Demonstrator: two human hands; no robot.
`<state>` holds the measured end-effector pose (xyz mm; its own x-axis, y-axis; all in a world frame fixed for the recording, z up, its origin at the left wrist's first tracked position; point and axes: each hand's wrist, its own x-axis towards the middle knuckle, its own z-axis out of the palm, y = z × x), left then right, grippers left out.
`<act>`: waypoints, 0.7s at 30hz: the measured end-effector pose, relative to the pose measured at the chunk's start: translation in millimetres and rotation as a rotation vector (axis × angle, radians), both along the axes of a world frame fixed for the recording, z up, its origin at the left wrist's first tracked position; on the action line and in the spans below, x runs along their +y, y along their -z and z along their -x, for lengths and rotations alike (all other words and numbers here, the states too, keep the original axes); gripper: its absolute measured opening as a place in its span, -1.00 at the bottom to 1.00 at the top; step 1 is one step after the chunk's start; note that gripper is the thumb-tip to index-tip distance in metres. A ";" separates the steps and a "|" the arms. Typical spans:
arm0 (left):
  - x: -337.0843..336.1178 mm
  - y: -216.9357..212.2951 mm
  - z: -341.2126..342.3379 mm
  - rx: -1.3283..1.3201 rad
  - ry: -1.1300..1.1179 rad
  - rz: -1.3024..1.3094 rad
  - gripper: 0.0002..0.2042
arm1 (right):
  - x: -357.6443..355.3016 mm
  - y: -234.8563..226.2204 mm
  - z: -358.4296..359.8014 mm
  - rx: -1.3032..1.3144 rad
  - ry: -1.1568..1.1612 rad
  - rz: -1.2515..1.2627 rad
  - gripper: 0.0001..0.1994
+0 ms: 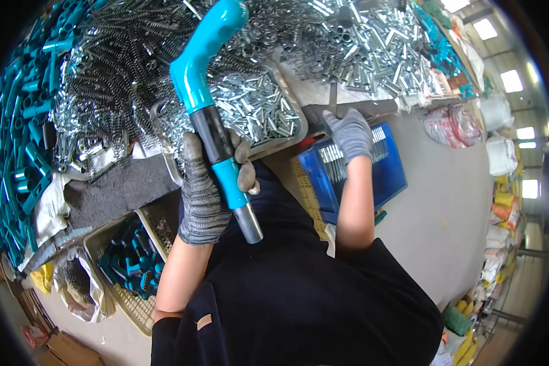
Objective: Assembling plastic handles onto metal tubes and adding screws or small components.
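My left hand [210, 177], in a grey knitted glove, is closed around a teal bent-handled tool [195, 76]. A black sleeve [212, 131] sits at the tool's middle, and a bare metal tube end [249, 224] points down toward my body. My right hand [351, 135], gloved too, is at the bench edge above a blue plastic box [391, 160]. Two of its digits are spread apart, the left one by the lower end of a narrow dark metal strip [333, 96]; the others are partly hidden. Slim metal rods [330, 160] lie in rows in the box.
Springs [113, 85] and metal pins [378, 49] are heaped across the bench. A metal tray [296, 119] of small pins stands at its edge. Teal parts [18, 146] pile up at left; a beige crate [134, 308] holds teal-and-black pieces below. Sacks [451, 125] lie at right.
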<state>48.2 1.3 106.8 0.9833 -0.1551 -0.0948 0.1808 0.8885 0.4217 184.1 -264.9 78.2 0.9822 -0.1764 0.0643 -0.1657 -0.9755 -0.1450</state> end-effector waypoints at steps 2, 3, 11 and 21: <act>1.4 -1.1 -0.3 -0.007 0.050 0.178 -0.35 | -16.8 10.0 2.0 -0.009 -0.036 -0.091 -0.40; 5.1 1.1 -1.0 -0.065 0.081 0.237 -0.40 | -14.6 5.5 5.5 0.071 0.014 -0.138 -0.45; -1.4 -4.6 -1.6 -0.006 0.081 0.343 -0.45 | -23.5 10.5 48.5 -0.244 -0.037 -1.252 -0.78; -13.2 -0.4 3.0 0.078 -0.022 -0.275 -0.42 | 89.3 -64.8 117.2 0.281 -0.784 -1.242 -0.61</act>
